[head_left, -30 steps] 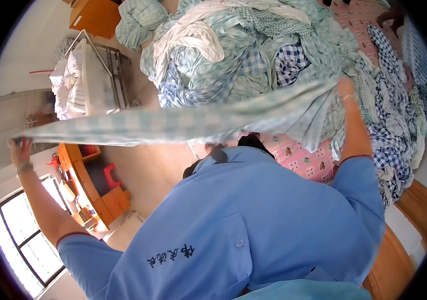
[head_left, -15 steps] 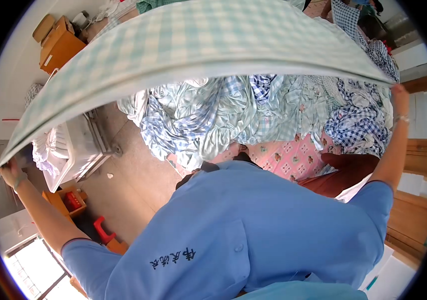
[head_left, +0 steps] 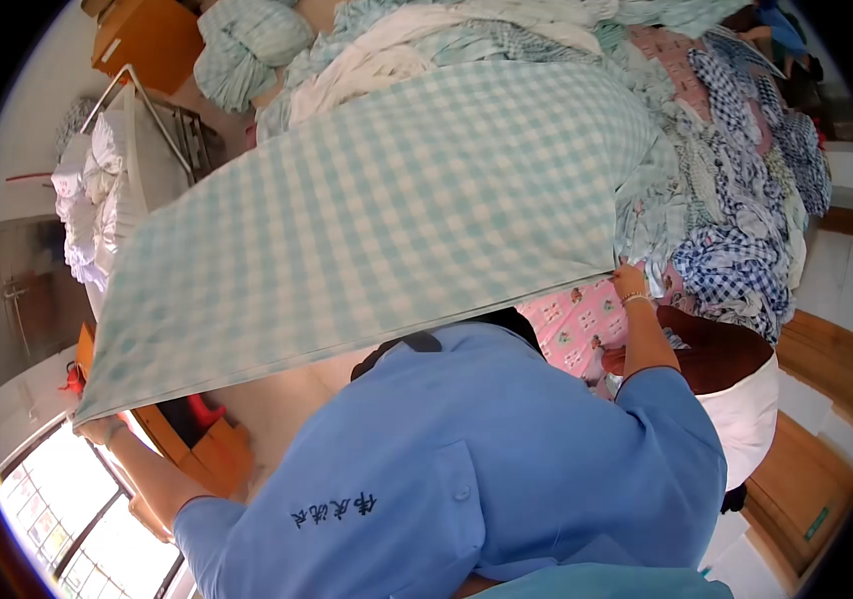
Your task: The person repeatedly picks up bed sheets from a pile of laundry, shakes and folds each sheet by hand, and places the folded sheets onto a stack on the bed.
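A large green-and-white checked sheet [head_left: 377, 210] is stretched out in front of me between my two hands. At the lower left, my left hand [head_left: 100, 429] is closed on one corner of it. My right hand [head_left: 630, 283], right of centre, grips the other end of the near edge. The sheet's far part rests over the heap of fabric, hiding much of what lies beneath. Beside my right hand are blue-and-white checked cloths [head_left: 731, 265] and a pink patterned cloth [head_left: 581, 324] spread below.
A wheeled cart [head_left: 152, 140] holding white cloths [head_left: 97, 200] stands on the left. A cardboard box [head_left: 147, 42] and a bundled checked cloth [head_left: 247, 50] are behind it. Near my right side sits a white-rimmed bag with a dark red inside [head_left: 716, 349]. Wooden drawers [head_left: 796, 479] line the right.
The sheet, raised high and billowing before, has come down and lies flatter over the heap. Both hands have lowered toward me, and my right hand has moved inward to the left.
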Motion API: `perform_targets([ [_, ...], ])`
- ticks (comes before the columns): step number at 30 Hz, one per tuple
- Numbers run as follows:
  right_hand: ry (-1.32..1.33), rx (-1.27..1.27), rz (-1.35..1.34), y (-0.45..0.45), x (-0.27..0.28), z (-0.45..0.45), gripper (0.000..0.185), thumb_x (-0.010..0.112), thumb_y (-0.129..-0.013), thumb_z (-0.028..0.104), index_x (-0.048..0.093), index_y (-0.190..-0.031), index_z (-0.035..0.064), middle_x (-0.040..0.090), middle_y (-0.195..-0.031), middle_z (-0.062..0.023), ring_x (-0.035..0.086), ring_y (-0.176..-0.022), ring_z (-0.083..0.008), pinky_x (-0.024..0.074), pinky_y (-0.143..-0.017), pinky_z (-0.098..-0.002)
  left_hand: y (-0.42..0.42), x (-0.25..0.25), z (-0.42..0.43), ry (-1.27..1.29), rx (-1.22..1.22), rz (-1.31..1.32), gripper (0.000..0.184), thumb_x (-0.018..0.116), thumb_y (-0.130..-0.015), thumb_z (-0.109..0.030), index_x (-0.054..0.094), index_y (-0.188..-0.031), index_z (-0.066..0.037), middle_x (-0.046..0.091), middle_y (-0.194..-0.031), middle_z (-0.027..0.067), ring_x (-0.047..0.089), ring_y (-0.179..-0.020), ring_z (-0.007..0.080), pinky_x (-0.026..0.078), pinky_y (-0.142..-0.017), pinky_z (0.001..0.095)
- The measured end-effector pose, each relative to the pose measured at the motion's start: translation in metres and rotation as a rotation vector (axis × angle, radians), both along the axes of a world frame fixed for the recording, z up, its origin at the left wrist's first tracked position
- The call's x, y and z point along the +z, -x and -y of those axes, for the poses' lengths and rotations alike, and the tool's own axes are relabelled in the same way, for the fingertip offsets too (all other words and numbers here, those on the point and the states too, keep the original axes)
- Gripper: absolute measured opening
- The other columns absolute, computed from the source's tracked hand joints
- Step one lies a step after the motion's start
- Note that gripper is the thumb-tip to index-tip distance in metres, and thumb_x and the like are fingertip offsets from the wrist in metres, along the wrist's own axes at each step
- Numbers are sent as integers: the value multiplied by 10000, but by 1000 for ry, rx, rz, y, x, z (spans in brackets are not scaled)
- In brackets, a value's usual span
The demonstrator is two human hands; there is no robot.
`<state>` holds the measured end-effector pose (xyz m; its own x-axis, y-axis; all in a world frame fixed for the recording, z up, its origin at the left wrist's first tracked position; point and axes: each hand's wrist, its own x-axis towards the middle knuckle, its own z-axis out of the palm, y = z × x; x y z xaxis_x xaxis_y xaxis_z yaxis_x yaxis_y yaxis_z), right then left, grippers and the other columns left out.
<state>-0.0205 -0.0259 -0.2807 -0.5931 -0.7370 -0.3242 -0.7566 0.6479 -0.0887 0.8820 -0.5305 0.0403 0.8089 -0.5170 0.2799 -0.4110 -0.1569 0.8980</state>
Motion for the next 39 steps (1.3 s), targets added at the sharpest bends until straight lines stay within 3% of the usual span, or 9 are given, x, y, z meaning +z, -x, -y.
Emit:
perform_targets([
  [3, -111, 40, 69, 24, -18, 26, 115, 628, -647, 164, 642, -721, 78, 598, -734, -138, 570, -703, -318, 457, -659, -403, 17, -10, -30, -441, -34, 699, 251, 585, -739, -142, 429, -897, -25, 513, -880, 101, 549, -763, 177, 506, -618, 227],
  [11, 93, 148, 336, 153, -88, 280, 177, 468, -766, 172, 557, -766, 19, 567, -775, -204, 536, -751, -373, 425, -653, -401, 90, -56, -21, -377, 192, 203, 266, 559, -728, -81, 411, -913, 40, 510, -860, 185, 559, -727, 265, 514, -579, 368],
  [13, 67, 75, 469, 170, -127, 354, 169, 461, -792, 152, 510, -902, 34, 565, -826, -221, 536, -791, -370, 420, -667, -404, 62, -75, -30, -1048, 150, 1097, 287, 605, -672, -35, 434, -887, 49, 534, -902, 208, 570, -756, 252, 525, -627, 338],
  [17, 65, 146, 449, 169, -193, 477, 285, 465, -791, 90, 460, -1075, 101, 567, -952, -197, 536, -902, -346, 423, -765, -377, 46, -97, -43, -346, 320, -32, 253, 554, -706, -54, 441, -910, 44, 529, -934, 189, 562, -746, 247, 510, -628, 349],
  [20, 51, 157, 437, 156, -240, 525, 292, 476, -792, 101, 479, -1084, 113, 563, -985, -194, 530, -925, -349, 424, -779, -377, 90, -113, -61, -1162, 252, 930, 237, 377, -831, -173, 456, -939, 23, 530, -830, 170, 542, -726, 267, 488, -638, 393],
  [22, 65, 191, 395, 157, -263, 547, 276, 484, -791, 107, 497, -1067, 114, 567, -980, -185, 532, -916, -348, 425, -775, -378, 58, -126, -64, -439, 266, -2, 193, 415, -831, -198, 438, -943, -42, 471, -788, 104, 455, -652, 207, 472, -613, 352],
  [25, -64, 287, 295, 162, -285, 557, 215, 498, -786, 121, 543, -995, 108, 576, -952, -161, 536, -887, -339, 426, -749, -399, 109, -147, -51, -435, 220, -205, 216, 450, -821, -226, 423, -983, -87, 408, -776, 70, 362, -620, 171, 454, -611, 338],
  [34, 145, 519, 556, 103, -163, 402, 74, 488, -730, 132, 520, -732, 65, 526, -720, -138, 514, -688, -329, 404, -614, -405, 341, -349, -124, -928, -270, -854, 404, 461, -854, -305, 432, -1156, -40, 457, -1159, 109, 461, -1033, 223, 396, -874, 360],
  [39, 193, 750, 834, -60, 17, 312, 80, 531, -693, 118, 514, -751, 64, 526, -762, -126, 520, -702, -332, 419, -626, -401, 557, -413, -157, -1667, -1365, -884, 377, 494, -836, -305, 481, -1125, -64, 532, -1087, 59, 511, -952, 182, 425, -780, 322],
])
